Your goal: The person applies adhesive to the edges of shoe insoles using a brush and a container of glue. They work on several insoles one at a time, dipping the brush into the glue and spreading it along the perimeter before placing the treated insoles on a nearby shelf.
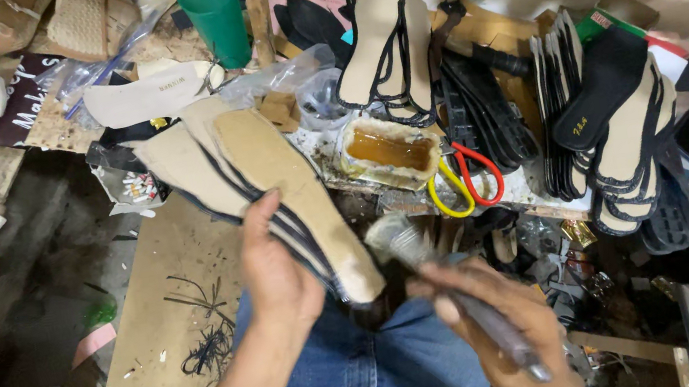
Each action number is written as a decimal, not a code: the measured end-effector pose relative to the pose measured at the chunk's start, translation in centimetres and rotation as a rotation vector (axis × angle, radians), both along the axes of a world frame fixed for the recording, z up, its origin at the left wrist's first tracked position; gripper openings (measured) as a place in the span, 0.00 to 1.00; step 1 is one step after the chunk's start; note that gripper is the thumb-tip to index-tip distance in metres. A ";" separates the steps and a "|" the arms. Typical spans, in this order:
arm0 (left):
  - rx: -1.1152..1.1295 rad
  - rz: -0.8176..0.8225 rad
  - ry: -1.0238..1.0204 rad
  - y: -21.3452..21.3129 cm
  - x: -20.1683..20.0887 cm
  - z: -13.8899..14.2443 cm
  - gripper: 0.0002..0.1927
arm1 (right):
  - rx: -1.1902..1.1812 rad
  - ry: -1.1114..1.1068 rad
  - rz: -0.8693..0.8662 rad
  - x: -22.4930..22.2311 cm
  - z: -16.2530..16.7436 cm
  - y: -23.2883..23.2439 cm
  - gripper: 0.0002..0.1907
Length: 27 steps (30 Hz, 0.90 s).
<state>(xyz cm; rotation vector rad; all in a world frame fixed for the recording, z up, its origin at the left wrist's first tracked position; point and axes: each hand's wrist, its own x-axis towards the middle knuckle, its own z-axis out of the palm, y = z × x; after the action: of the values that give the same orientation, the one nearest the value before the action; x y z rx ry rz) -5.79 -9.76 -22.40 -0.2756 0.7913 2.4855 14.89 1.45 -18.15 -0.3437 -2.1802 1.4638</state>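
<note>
Table (544,191) above both grips carries stacked soles. Left hand (277,276) grip pinches fanned insoles (269,177); right hand (492,326) grip wraps a brush (460,294), bristles beside the insoles' heel. Gluing step, likely; next calls for glue tray (388,152), just beyond.

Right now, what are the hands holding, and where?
The left hand holds a fanned stack of shoe insoles near their lower ends. The right hand holds a brush by its handle.
</note>
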 end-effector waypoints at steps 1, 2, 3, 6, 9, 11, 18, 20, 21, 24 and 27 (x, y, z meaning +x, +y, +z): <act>-0.015 0.018 0.007 0.6 0.5 0.1 0.14 | 0.104 0.001 -0.037 -0.3 -0.4 -0.6 0.29; -0.016 0.018 0.014 1.2 1.1 0.3 0.15 | 0.211 0.002 -0.077 -0.8 -0.9 -1.0 0.36; -0.012 0.015 0.023 1.9 1.8 0.4 0.15 | 0.324 0.004 -0.120 -1.2 -1.2 -1.4 0.44; -0.016 0.010 0.050 3.6 3.6 0.8 0.16 | 0.312 -0.069 -0.140 -2.0 -1.4 -2.1 0.54; -0.015 0.008 0.127 4.3 4.7 1.0 0.18 | 0.088 -0.188 -0.223 -1.9 -0.9 -1.8 0.53; -0.008 -0.037 0.238 4.4 5.1 1.2 0.19 | -0.182 -0.056 -0.156 -1.7 -0.6 -1.3 0.54; -0.012 -0.187 0.310 3.8 6.0 3.8 0.29 | -0.955 0.328 -0.063 0.5 0.4 1.9 0.50; -0.023 -0.212 0.242 3.3 5.0 4.1 0.30 | -0.986 0.466 -0.057 2.4 1.4 3.3 0.48; -0.056 -0.248 0.188 2.9 4.2 3.9 0.31 | -0.995 0.536 -0.049 3.6 2.1 4.2 0.47; -0.273 -0.330 0.118 0.9 1.7 2.2 0.34 | -0.514 0.651 -0.396 7.9 5.0 8.4 0.39; -0.379 -0.304 0.212 -2.2 0.0 -0.8 0.31 | 0.144 0.558 -0.713 10.8 8.0 14.6 0.35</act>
<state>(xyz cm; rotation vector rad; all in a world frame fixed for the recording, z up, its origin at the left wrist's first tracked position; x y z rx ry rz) -5.76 -11.91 -23.19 -0.0169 1.2914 2.0906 25.70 16.05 -10.19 -0.5189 -1.4766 0.8603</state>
